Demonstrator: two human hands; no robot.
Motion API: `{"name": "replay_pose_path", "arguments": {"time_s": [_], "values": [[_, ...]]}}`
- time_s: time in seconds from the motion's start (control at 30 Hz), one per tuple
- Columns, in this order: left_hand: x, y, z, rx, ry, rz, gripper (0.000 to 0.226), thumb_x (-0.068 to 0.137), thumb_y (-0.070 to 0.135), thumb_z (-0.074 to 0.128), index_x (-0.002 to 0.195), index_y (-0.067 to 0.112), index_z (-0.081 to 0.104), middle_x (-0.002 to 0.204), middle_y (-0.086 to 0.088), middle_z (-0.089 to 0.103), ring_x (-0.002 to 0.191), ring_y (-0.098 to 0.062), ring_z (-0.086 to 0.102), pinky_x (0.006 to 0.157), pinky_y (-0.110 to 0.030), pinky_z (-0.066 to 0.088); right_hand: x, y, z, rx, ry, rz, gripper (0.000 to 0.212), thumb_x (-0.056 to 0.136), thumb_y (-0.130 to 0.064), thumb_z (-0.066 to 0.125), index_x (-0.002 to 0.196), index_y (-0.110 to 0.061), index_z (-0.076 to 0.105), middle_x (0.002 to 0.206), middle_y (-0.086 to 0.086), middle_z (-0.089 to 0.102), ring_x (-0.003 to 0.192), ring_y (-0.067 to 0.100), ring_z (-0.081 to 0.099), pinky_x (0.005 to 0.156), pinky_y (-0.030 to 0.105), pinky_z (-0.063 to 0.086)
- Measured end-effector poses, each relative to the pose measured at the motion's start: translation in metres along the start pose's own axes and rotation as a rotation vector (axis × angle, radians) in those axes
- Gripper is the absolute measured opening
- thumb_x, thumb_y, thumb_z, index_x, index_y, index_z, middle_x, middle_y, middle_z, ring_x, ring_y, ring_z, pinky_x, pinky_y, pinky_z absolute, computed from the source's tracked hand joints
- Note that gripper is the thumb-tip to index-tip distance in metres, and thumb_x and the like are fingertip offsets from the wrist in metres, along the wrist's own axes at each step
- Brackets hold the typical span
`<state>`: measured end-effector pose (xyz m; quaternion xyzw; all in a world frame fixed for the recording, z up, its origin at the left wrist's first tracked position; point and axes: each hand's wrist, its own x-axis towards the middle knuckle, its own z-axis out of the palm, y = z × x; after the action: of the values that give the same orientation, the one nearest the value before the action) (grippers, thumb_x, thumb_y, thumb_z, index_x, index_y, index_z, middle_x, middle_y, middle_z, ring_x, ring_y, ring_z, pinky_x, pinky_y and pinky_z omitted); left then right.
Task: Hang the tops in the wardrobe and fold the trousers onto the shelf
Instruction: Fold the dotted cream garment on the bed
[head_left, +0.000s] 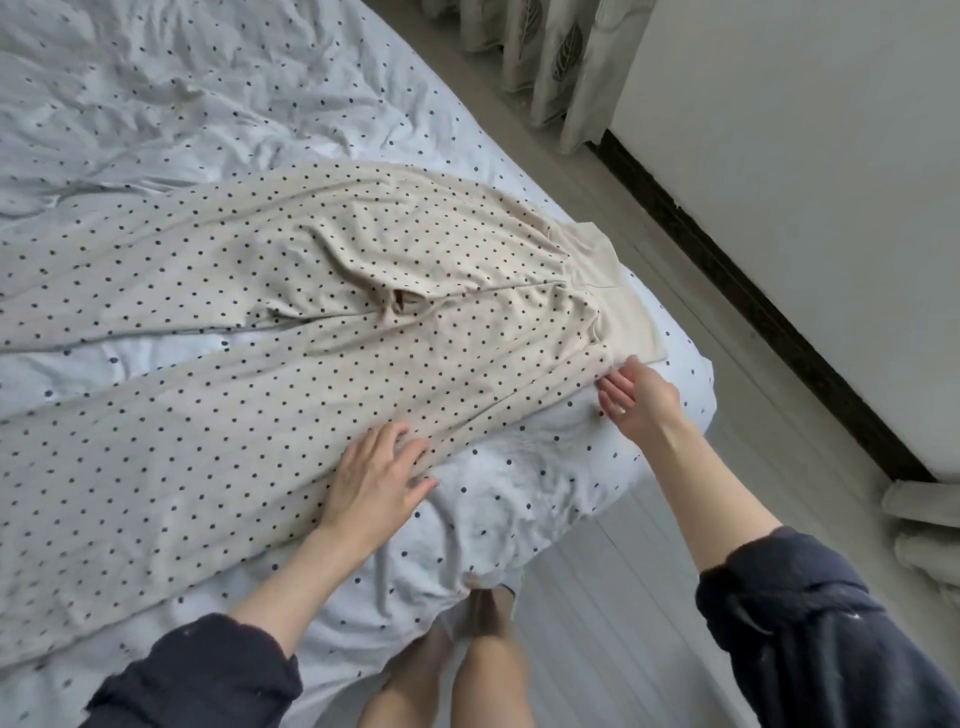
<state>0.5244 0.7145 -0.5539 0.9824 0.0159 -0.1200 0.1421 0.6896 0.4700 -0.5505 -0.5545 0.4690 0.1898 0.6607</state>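
- The trousers (291, 291) lie spread on the bed (156, 104), cream with dark dots, waistband toward the bed's corner on the right and the two legs running off to the left, parted by a strip of sheet between them.
- The cloth looks thin, soft and light: it is rumpled at the crotch, ridges wherever it is touched, and will not hold a shape by itself. I judge it will slide easily over the sheet and sag if lifted from one point only.
- Best holds, as I judge it: the plain waistband (613, 291), which seems the firmest part, and the outer seam of the near leg; lifting at both together should bring one leg over the other without bunching.
- The left hand (376, 480) rests on the near leg's edge, fingers spread and mostly straight, pressing the cloth flat, gripping nothing.
- The right hand (636, 397) is at the near edge by the waistband, palm turned up, fingers loosely extended and touching or slipping under the hem; it has no firm grasp that I can see.
- Both forearms come out of pushed-up dark sleeves (810, 613).
- The sheet is pale with its own dark dots, so the trousers' edge is easy to misread.
- Beyond the bed: a grey floor (623, 623), a dark skirting, a white wall and leaf-print curtains (550, 57). No wardrobe or shelf is in view.
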Motion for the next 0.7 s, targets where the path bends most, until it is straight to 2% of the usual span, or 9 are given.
{"name": "replay_pose_path", "arguments": {"time_s": [0.07,0.1,0.2,0.23,0.33,0.4,0.5,0.63,0.7], "values": [[-0.002,0.004,0.006,0.037,-0.003,-0.026,0.041,0.062,0.019,0.086,0.099,0.011,0.070,0.109,-0.013,0.064,0.101,-0.031,0.063,0.083,-0.043,0.052,0.005,-0.007,0.003,-0.037,-0.047,0.024,0.019,0.096,-0.027,0.050,0.092,-0.008,0.053,0.079,0.004,0.062,0.067,0.016,0.063,0.050,0.023,0.040],[-0.003,0.006,0.009,0.057,0.009,-0.034,0.042,0.060,0.013,0.087,0.099,0.011,0.071,0.108,-0.013,0.065,0.101,-0.031,0.064,0.084,-0.044,0.052,0.010,-0.010,0.004,-0.059,-0.067,0.035,0.019,0.095,-0.029,0.051,0.092,-0.010,0.053,0.073,0.001,0.063,0.063,0.015,0.063,0.047,0.022,0.036],[-0.002,0.012,0.011,0.094,0.067,-0.125,0.036,0.057,-0.001,0.083,0.091,0.007,0.072,0.102,-0.015,0.065,0.095,-0.033,0.065,0.076,-0.045,0.053,0.018,-0.019,0.008,-0.078,-0.119,0.074,0.025,0.095,-0.029,0.050,0.074,-0.017,0.045,0.034,-0.007,0.044,0.030,0.007,0.046,0.039,0.019,0.027],[-0.003,0.015,0.012,0.102,0.087,-0.175,0.032,0.059,-0.004,0.080,0.088,0.006,0.071,0.099,-0.016,0.065,0.091,-0.034,0.065,0.072,-0.045,0.053,0.020,-0.021,0.009,-0.094,-0.098,0.069,0.025,0.095,-0.025,0.049,0.072,-0.017,0.042,0.030,-0.008,0.040,0.026,0.006,0.042,0.040,0.019,0.028],[-0.010,0.017,0.005,0.104,0.108,-0.309,0.018,0.069,-0.003,0.072,0.086,0.002,0.066,0.090,-0.016,0.062,0.081,-0.035,0.061,0.064,-0.044,0.049,0.016,-0.023,0.002,-0.154,0.006,0.034,0.012,0.092,-0.012,0.043,0.081,-0.015,0.045,0.050,-0.002,0.050,0.026,0.006,0.045,0.049,0.023,0.035],[-0.018,0.019,-0.004,0.043,0.126,-0.369,0.010,0.078,0.000,0.067,0.088,0.001,0.064,0.086,-0.016,0.062,0.077,-0.035,0.061,0.061,-0.043,0.047,0.011,-0.024,-0.007,-0.148,0.041,0.015,0.015,0.090,-0.006,0.036,0.080,-0.012,0.045,0.064,0.002,0.052,0.026,0.006,0.046,0.049,0.026,0.035],[-0.027,0.015,-0.017,-0.088,0.189,-0.454,0.012,0.093,0.012,0.054,0.092,0.003,0.062,0.088,-0.013,0.063,0.077,-0.034,0.061,0.057,-0.037,0.041,0.005,-0.025,-0.016,-0.149,0.100,-0.007,0.017,0.089,-0.006,0.034,0.079,-0.011,0.047,0.073,0.004,0.058,0.045,0.010,0.060,0.046,0.025,0.034],[-0.029,0.007,-0.050,-0.217,0.270,-0.373,0.013,0.093,0.014,0.056,0.092,0.003,0.063,0.090,-0.009,0.066,0.077,-0.031,0.062,0.062,-0.039,0.046,-0.007,-0.033,-0.013,-0.171,0.157,-0.048,0.017,0.089,-0.009,0.034,0.096,-0.011,0.049,0.082,0.006,0.059,0.056,0.014,0.062,0.042,0.024,0.030],[-0.021,0.001,-0.068,-0.252,0.316,-0.330,0.012,0.092,0.013,0.058,0.094,0.004,0.065,0.092,-0.008,0.066,0.079,-0.029,0.062,0.066,-0.038,0.047,-0.012,-0.042,-0.005,-0.192,0.156,-0.098,0.015,0.089,-0.009,0.035,0.093,-0.010,0.049,0.082,0.008,0.060,0.056,0.014,0.062,0.042,0.024,0.030]]}}
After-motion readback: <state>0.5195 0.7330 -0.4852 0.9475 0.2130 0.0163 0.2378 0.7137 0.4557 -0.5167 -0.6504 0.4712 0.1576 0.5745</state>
